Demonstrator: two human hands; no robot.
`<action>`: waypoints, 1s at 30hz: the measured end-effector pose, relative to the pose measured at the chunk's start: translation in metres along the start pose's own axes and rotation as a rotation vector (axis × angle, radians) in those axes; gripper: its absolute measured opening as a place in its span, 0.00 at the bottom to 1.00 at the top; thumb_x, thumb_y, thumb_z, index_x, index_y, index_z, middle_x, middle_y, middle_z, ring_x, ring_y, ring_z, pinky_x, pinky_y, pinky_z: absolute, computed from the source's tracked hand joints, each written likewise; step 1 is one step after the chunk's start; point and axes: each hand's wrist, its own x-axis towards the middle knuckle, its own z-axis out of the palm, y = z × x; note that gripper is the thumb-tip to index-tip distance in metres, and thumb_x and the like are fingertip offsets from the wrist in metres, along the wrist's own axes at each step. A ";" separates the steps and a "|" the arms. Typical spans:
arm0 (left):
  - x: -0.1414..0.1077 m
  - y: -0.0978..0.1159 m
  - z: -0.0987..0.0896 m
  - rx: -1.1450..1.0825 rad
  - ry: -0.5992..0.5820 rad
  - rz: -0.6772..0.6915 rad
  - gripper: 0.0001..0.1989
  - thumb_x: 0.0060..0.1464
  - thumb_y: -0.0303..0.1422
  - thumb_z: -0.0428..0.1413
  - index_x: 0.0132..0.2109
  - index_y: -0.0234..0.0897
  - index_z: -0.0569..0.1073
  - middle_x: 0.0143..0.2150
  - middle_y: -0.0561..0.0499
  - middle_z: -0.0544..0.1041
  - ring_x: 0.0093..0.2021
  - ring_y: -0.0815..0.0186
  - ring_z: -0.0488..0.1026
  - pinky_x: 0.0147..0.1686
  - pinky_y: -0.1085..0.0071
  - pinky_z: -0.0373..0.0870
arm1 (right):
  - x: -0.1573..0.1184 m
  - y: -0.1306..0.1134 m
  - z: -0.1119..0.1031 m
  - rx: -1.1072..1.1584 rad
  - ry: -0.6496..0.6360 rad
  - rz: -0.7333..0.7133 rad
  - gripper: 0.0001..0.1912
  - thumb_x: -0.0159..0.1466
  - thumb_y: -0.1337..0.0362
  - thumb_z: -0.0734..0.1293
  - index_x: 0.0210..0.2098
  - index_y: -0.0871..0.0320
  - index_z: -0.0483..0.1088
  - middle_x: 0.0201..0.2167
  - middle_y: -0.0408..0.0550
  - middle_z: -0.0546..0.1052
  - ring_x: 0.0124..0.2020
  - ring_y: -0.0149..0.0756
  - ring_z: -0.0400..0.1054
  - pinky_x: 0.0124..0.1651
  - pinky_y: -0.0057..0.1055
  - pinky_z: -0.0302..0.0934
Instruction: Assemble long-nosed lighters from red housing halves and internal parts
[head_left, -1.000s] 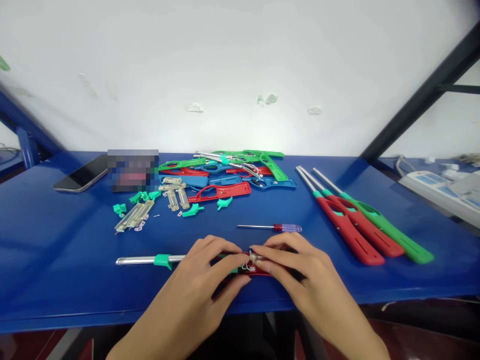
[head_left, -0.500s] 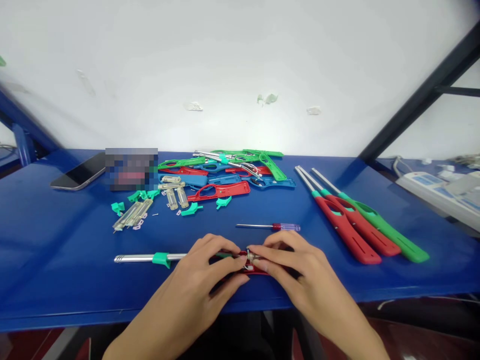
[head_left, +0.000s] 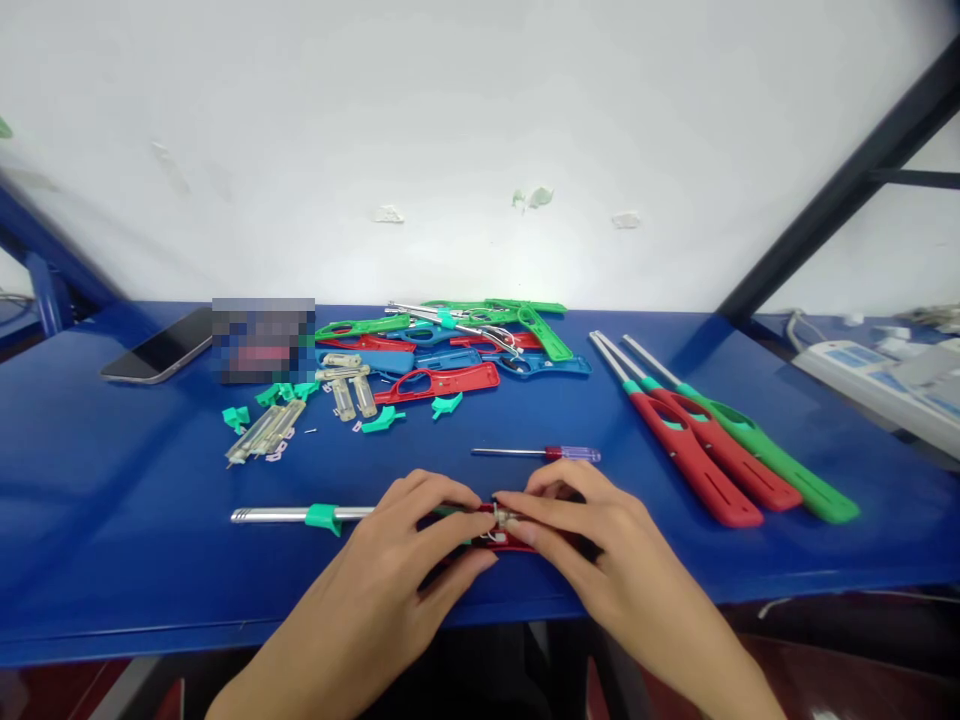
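Observation:
Between my hands, near the table's front edge, lies a red lighter shell point(head_left: 517, 541) with small clear and metal parts inside. My left hand point(head_left: 416, 545) has its fingers closed on the shell's left part. My right hand point(head_left: 600, 530) grips the right part, thumb and index finger at the small inner parts. A silver tube point(head_left: 277, 515) with a green trigger piece point(head_left: 323, 517) on it reaches out left from under my left hand. Much of the shell is hidden by my fingers. Just behind lies a screwdriver point(head_left: 574, 454) with a purple and red handle.
Three long lighters, two red point(head_left: 712, 480) and one green point(head_left: 795, 475), lie at the right. Coloured shells point(head_left: 457, 380) are piled at the back middle. Clear fuel tanks point(head_left: 266, 430) and green triggers point(head_left: 384, 419) lie left of centre. A phone point(head_left: 161, 345) rests at the back left.
Both hands stay almost in place, with only a slight shift of the fingers at the small parts. The objects on the table have not moved.

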 end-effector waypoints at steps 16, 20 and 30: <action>-0.001 0.000 0.000 -0.016 -0.044 -0.032 0.08 0.74 0.30 0.54 0.54 0.47 0.74 0.54 0.50 0.74 0.55 0.61 0.71 0.55 0.64 0.74 | -0.001 0.003 0.002 0.038 0.020 0.037 0.13 0.77 0.58 0.65 0.54 0.40 0.80 0.53 0.43 0.79 0.53 0.38 0.76 0.61 0.38 0.68; -0.002 0.003 0.001 0.050 -0.019 -0.005 0.08 0.75 0.31 0.53 0.54 0.47 0.74 0.54 0.50 0.76 0.53 0.61 0.73 0.54 0.62 0.73 | -0.003 0.005 0.004 0.067 0.106 0.053 0.11 0.75 0.52 0.66 0.52 0.38 0.80 0.52 0.41 0.81 0.55 0.40 0.76 0.63 0.41 0.67; 0.035 -0.021 -0.058 0.432 0.184 0.056 0.14 0.74 0.38 0.53 0.59 0.40 0.77 0.54 0.44 0.81 0.55 0.56 0.76 0.58 0.56 0.72 | -0.003 0.009 0.009 0.111 0.163 0.056 0.13 0.75 0.47 0.65 0.52 0.37 0.80 0.54 0.43 0.81 0.59 0.45 0.74 0.63 0.44 0.65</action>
